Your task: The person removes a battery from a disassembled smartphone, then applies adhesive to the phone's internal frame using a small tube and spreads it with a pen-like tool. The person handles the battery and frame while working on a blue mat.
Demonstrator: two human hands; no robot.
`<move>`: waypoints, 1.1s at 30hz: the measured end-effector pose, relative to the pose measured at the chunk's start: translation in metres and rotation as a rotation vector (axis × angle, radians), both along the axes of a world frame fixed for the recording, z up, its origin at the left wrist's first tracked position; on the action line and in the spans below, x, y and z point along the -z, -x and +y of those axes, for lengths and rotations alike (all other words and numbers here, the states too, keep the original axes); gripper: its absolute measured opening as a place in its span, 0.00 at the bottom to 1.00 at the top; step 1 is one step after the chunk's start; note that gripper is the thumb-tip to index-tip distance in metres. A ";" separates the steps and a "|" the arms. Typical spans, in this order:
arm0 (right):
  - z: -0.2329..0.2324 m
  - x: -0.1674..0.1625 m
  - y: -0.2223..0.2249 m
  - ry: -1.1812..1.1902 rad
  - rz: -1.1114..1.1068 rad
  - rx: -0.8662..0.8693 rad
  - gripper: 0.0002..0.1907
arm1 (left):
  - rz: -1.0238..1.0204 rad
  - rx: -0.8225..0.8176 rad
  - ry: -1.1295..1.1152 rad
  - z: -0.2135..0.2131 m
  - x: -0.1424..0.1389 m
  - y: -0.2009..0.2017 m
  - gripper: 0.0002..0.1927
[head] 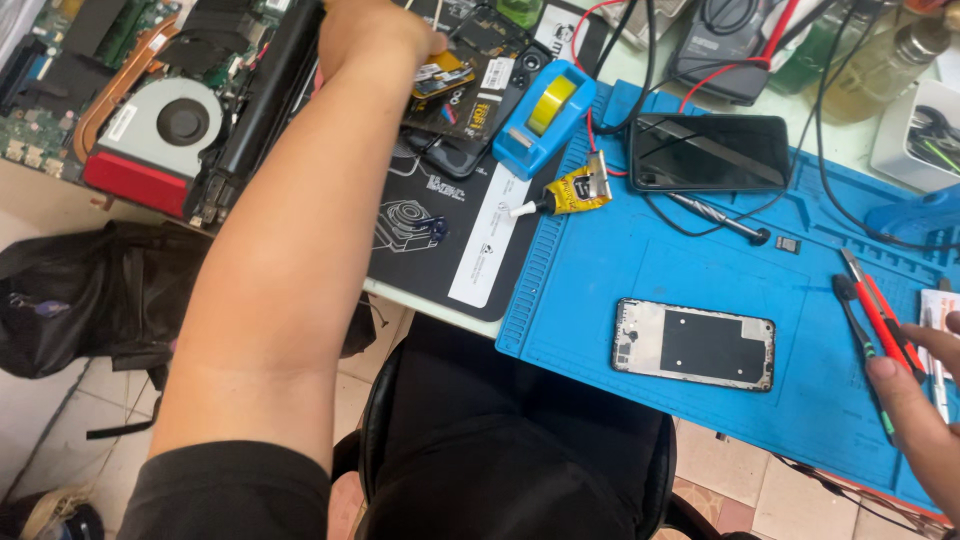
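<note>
My left hand (375, 30) reaches far across the bench to a small circuit board with a yellow part (442, 75) among opened phone parts; its fingers are closed at that board, though the grip is partly hidden. My right hand (925, 400) rests at the right edge of the blue work mat (640, 270), fingers around a red-handled tool (885, 315) beside a dark-handled one (860, 320). A phone frame with a black plate (695, 343) lies flat on the mat. A black phone (710, 152) lies screen-up at the mat's far side.
A blue tape dispenser (543, 115) and a yellow glue tube (570, 192) sit at the mat's left top. An opened laptop with a fan (165, 120) lies far left. A multimeter (725, 45) with red leads stands behind. A screwdriver bit (720, 217) lies on the mat.
</note>
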State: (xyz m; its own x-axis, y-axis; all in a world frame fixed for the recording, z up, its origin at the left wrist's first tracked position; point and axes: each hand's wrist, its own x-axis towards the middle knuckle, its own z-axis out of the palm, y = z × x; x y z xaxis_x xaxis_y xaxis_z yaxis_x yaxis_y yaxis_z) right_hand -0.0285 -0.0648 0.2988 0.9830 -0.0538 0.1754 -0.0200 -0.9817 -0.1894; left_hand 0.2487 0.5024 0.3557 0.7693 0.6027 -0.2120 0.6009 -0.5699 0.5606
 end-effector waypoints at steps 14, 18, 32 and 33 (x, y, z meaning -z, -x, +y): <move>0.121 -0.057 0.022 -0.874 -0.328 -0.038 0.11 | -0.775 0.388 0.988 -0.011 -0.027 0.100 0.26; 0.185 -0.097 -0.006 -0.687 -0.455 -0.160 0.16 | -0.669 0.519 1.060 -0.066 -0.034 0.182 0.30; 0.234 -0.114 -0.026 -0.717 -0.391 -0.244 0.13 | -0.280 0.825 1.072 -0.133 -0.007 0.266 0.25; 0.234 -0.111 -0.025 -0.715 -0.392 -0.226 0.12 | -0.255 0.832 1.074 -0.133 -0.007 0.266 0.25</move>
